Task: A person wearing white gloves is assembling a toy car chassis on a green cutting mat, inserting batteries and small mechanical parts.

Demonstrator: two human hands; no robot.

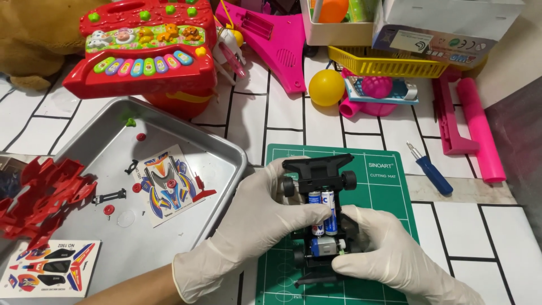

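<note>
A black toy car chassis (319, 169) with black wheels rests over a green cutting mat (389, 192). Two blue-and-white batteries (323, 210) sit side by side in its middle, and a small silver motor (323, 247) is at its near end. My left hand (254, 220), in a white glove, wraps the chassis from the left with the thumb pressing on the batteries. My right hand (387, 248), also gloved, grips the chassis from the right near the motor.
A metal tray (226, 155) at the left holds a sticker sheet (166, 183) and small red and black parts. A red plastic body shell (42, 195) lies at its left edge. A blue screwdriver (430, 168), yellow ball (326, 87), toy keyboard (144, 48) and pink toys lie beyond.
</note>
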